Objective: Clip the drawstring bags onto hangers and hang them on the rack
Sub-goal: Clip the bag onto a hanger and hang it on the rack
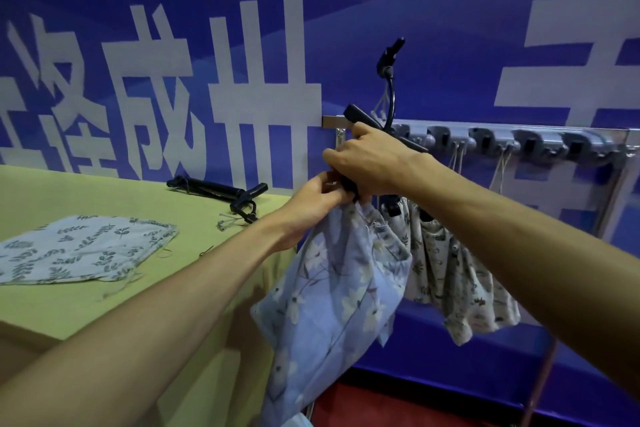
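Observation:
A blue floral drawstring bag hangs down from both my hands in front of the rack. My left hand pinches the bag's top edge. My right hand is closed around a black clip hanger, its hook sticking up above the rail. The rack's metal rail carries several grey hooks along the wall. Beige patterned bags hang below it on clips. The hanger's clip at the bag's edge is hidden by my fingers.
A table with a yellow-green cloth stands at the left. On it lie a flat leaf-print bag and another black clip hanger. A blue banner wall with white characters stands behind. The floor below is red.

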{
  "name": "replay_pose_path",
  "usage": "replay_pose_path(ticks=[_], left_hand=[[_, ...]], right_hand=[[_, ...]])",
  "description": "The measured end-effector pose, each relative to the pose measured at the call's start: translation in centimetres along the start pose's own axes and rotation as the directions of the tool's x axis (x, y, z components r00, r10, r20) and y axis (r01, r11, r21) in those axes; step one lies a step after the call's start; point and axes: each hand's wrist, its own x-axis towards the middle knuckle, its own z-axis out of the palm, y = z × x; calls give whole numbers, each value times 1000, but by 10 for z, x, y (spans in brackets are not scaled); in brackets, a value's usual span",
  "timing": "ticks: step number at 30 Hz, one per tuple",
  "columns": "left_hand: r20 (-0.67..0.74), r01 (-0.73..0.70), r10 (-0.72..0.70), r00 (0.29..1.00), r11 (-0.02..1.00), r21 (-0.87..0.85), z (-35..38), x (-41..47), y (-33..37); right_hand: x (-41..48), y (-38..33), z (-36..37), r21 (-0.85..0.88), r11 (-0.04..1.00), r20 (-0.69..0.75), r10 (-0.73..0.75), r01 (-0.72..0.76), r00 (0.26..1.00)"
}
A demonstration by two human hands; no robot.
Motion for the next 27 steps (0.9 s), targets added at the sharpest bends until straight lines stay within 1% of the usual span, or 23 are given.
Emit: replay_pose_path(ticks=[3, 5, 7, 8, 9, 10, 11, 12, 13, 14, 15, 16, 17, 19, 22, 24, 25, 27], left_hand=[[46, -3, 1, 999, 999, 39, 4, 5, -11], [-2, -13, 14, 1000, 999, 50, 9, 10, -21], [-79, -25, 30, 996, 998, 56, 9, 12, -28], [-110, -28, 34, 993, 998, 57, 8, 13, -31], [-139, -20, 26, 990, 999, 50, 6, 13, -34], [-171, -7, 13, 985, 999, 36, 3, 13, -36], [-205, 12, -8, 979, 1000, 22, 0, 13, -34], [-247, 34, -33, 968, 999, -3, -1, 12, -34], [-279, 56, -63, 958, 998, -31, -4, 13, -34], [-300, 69, -83, 950, 996, -57, -6, 14, -34], [-310, 80, -97, 946, 995, -66, -9, 13, -34], [-312, 89, -109, 944, 993, -80, -10, 12, -32], [-312, 92, -119, 943, 991, -100, -12, 11, -31], [-319, 87, -131, 938, 985, -149, -16, 8, -29], [-334, 94, -162, 929, 973, -211, -21, 6, -27], [-348, 105, -177, 920, 971, -217, -25, 5, -28], [-360, 108, -182, 915, 970, -218, -28, 4, -29], [-379, 109, -194, 905, 966, -236, -33, 2, -33]], right_hand=[[1, -1, 13, 36, 999, -80, -18, 21, 997], [1, -1, 20, 74, 997, -143, -25, 36, 989], [-5, -1, 25, 193, 979, -254, -7, 57, 967], [-10, -3, 27, 245, 967, -364, 25, 70, 931], [-16, -7, 30, 286, 955, -479, 73, 77, 875], [-22, -12, 34, 329, 942, -550, 134, 67, 824], [-28, -17, 38, 377, 925, -579, 198, 44, 791], [-31, -24, 44, 456, 890, -533, 272, 2, 801], [-30, -28, 49, 556, 829, -410, 344, -68, 845], [-27, -30, 52, 658, 736, -215, 387, -160, 897], [-23, -31, 58, 739, 625, -14, 387, -251, 922], [-19, -34, 63, 782, 540, 120, 362, -312, 925], [-14, -38, 68, 804, 487, 191, 331, -341, 924], [-7, -48, 71, 850, 393, 258, 268, -350, 928], [-1, -58, 68, 936, 194, 261, 175, -293, 949], [0, -59, 68, 964, 91, 231, 177, -250, 957], [0, -58, 68, 971, 23, 230, 194, -238, 954], [-5, -55, 70, 960, -174, 259, 251, -220, 933]])
